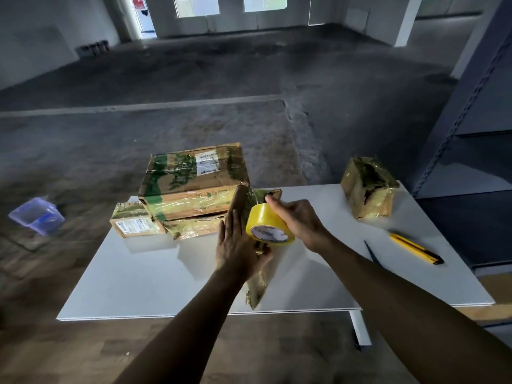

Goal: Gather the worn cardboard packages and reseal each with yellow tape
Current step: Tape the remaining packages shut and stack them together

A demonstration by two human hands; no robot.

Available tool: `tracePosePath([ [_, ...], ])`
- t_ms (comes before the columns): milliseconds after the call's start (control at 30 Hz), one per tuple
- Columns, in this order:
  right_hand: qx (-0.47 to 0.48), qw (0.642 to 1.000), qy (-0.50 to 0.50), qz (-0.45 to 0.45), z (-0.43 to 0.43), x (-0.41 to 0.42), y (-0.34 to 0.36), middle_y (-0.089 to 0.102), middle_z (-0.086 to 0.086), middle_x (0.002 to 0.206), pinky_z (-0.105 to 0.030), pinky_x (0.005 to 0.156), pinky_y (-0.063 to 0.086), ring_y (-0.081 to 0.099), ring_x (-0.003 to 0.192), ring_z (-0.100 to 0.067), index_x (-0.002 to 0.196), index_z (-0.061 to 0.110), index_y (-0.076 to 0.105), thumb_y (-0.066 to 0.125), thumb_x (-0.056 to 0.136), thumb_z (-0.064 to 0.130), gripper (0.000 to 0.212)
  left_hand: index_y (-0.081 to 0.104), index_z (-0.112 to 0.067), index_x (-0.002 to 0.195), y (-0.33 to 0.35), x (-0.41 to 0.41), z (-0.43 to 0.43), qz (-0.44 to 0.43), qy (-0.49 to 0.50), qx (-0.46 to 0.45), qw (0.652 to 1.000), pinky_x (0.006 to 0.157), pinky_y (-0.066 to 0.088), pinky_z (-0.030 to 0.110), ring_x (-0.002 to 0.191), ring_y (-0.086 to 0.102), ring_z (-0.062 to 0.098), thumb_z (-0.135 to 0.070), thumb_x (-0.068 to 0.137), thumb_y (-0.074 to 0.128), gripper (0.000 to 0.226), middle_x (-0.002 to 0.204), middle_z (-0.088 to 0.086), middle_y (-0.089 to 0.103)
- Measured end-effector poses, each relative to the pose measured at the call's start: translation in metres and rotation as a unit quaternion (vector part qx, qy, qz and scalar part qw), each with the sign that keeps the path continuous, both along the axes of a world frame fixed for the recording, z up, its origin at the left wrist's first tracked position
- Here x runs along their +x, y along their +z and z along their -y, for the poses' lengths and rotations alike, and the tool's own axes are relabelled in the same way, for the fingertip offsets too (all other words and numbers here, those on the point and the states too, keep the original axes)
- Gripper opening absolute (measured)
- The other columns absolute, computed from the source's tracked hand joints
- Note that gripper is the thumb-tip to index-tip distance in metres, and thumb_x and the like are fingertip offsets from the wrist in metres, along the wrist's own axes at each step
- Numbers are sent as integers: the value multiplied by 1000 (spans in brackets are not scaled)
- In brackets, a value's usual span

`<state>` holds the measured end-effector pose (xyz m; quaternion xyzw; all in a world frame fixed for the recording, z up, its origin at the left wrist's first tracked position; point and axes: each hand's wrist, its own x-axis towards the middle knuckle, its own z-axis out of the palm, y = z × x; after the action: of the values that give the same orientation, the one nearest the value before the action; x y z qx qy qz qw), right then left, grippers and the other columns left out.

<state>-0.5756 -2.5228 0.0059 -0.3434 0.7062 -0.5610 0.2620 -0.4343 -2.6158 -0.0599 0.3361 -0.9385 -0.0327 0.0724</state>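
1. I see the tilted package [256, 286] is worn brown cardboard under crinkled, glossy film.
2. The tape roll [266, 220] looks like shiny yellow plastic.
3. The table [138, 273] has a smooth white top with a faint sheen.
4. The floor [194, 79] reads as rough, matt concrete.

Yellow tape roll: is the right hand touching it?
Touching. In the head view the right hand grips the yellow tape roll, its fingers curled over the roll's outer rim.
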Motion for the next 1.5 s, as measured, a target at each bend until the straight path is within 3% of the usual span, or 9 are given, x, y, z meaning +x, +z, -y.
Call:
tracePosePath([
  [233, 63, 996, 39, -50, -10, -24, 5, 30, -3, 52, -30, 56, 29, 35, 48, -12, 49, 19, 31, 67, 85, 58, 64, 8, -7, 158, -1, -11, -7, 35, -11, 2, 999, 122, -3, 36, 153, 0, 27, -54, 100, 29, 77, 165, 18, 2],
  [367, 61, 996, 64, -2, -5, -23, -3, 62, -5, 63, -39, 66, 47, 64, 67, -17, 67, -1, 66, 70, 73, 69, 71, 16, -18, 158, -1, -12, -11, 32, -42, 9, 999, 122, -2, 37, 153, 2, 24, -47, 103, 34, 65, 165, 12, 10],
  [633, 65, 993, 97, 12, -1, -24, 3, 64, 4, 68, -26, 66, 42, 59, 71, -11, 74, 13, 76, 76, 76, 57, 45, 54, -16, 141, -6, -9, -5, -40, -30, -8, 999, 117, 25, 51, 141, 38, 38, -38, 99, 41, 49, 144, 12, 53],
  [833, 59, 996, 64, -16, -4, -30, -2, 50, -8, 63, -32, 60, 39, 50, 62, -16, 65, 12, 60, 72, 79, 59, 51, 46, -9, 146, -1, -1, 18, -14, -5, -23, 1000, 116, 29, 46, 141, 39, 35, -43, 90, 9, 75, 152, 11, 44],
  [1000, 26, 999, 18, -44, -4, -39, 4, 29, -9, 61, -32, 56, 24, 32, 57, -20, 57, 1, 40, 69, 87, 51, 66, 63, -18, 123, 26, -5, 16, -118, 8, 11, 993, 66, 53, 39, 92, 68, 36, -41, 102, 31, 45, 119, 9, 68],
  [1100, 60, 996, 39, -57, -1, -41, 3, 42, -11, 63, -31, 57, 33, 46, 57, -22, 66, -1, 54, 66, 84, 62, 66, 64, -19, 101, 20, -11, 12, -195, 64, 114, 972, 62, 52, 39, 77, 67, 36, -53, 100, 29, 49, 86, 7, 72],
  [1167, 88, 993, 43, -60, -3, -41, -3, 53, -6, 65, -32, 60, 39, 56, 62, -17, 75, -1, 64, 67, 83, 62, 64, 64, -24, 107, 7, -14, 5, -224, 75, 176, 956, 62, 53, 41, 75, 67, 34, -59, 97, 20, 57, 78, 7, 71],
  [1300, 145, 983, 62, -93, -7, -36, -26, 60, 8, 63, -21, 57, 42, 60, 60, -8, 70, 18, 65, 67, 86, 56, 41, 34, -24, 153, -23, -12, -12, -225, 38, 185, 956, 58, 44, 41, 72, 65, 42, -17, 103, 42, 51, 81, 20, 71],
  [1500, 183, 976, 92, -75, -7, -25, -53, 63, -1, 97, -26, 72, 47, 61, 94, -19, 114, 9, 65, 53, 97, 52, 48, 24, -29, 156, -60, -1, -5, -128, -5, 263, 956, 75, 46, 38, 98, 63, 43, -13, 100, 39, 60, 108, 21, 70],
])
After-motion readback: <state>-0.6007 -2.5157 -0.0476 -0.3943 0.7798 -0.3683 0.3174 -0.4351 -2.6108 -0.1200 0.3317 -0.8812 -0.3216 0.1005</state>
